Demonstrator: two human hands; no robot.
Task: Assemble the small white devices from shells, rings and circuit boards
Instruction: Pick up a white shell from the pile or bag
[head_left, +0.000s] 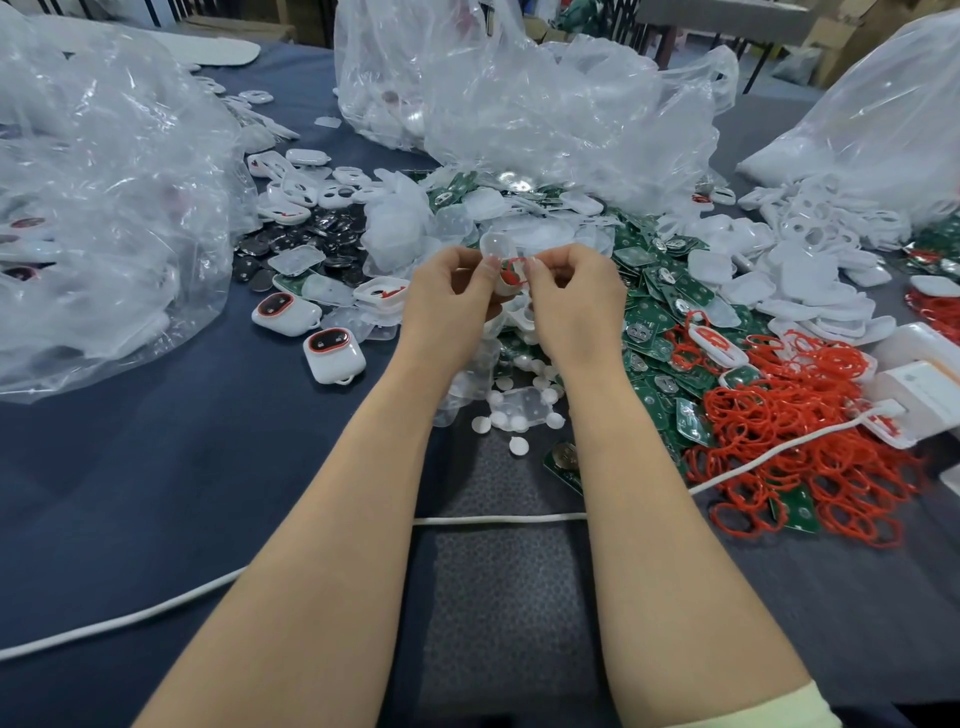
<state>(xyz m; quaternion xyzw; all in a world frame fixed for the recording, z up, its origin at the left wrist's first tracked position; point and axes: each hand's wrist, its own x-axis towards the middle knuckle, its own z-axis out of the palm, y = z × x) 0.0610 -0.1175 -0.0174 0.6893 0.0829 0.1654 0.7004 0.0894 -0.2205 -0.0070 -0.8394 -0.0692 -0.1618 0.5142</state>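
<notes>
My left hand (451, 291) and my right hand (574, 296) meet above the middle of the table and pinch one small white shell with a red ring (510, 273) between their fingertips. A clear dome part shows just above it. Green circuit boards (662, 332) lie heaped to the right of my hands, with a tangle of red rings (800, 447) beyond them. Loose white shells (810, 260) pile up at the far right. Two finished white devices (335, 353) with red-rimmed dark windows sit to the left of my left wrist.
Large clear plastic bags (104, 208) stand at the left, back middle and right. A white cable (498, 518) runs across the dark blue table (208, 467) under my forearms. Dark round discs (306, 239) lie behind the finished devices. Small white round pads (506, 415) are scattered between my arms.
</notes>
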